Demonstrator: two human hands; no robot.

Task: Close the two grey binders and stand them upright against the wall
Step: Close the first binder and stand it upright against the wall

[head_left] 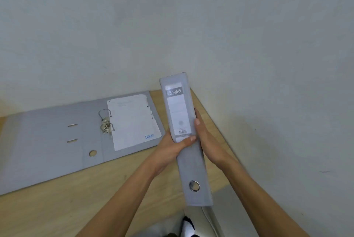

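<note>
- You have the closed binder (184, 137) clamped between both hands right of the frame's centre, spine toward you, the "Bantex" label facing the camera.
- Your left hand (172, 147) grips its left side with the thumb laid across the spine just below the label; your right hand (204, 133) presses flat on the right side, fingertips curling onto the spine edge.
- Its long axis runs from the lower centre-right of the frame up toward the wall (268, 64), the labelled end farthest from you, the ring-hole end nearest. It looks lifted clear of the surface (95, 198), though its lower end blurs and I cannot tell for certain.
- The wall corner lies just beyond and to the right of the labelled end, so the coming move likely turns on tipping the binder upright and bringing it back against that wall; your right hand is nearer to it.
- The open binder (57, 141) lies flat in the left half of the frame, well apart from your hands, covers spread against the wall's foot.
- It holds a loose sheet of paper (134, 122) on its right cover, beside the lever-arch rings (106, 122); whether the sheet sits on the rings is unclear.
- That second one is not yet closed or stood up.
</note>
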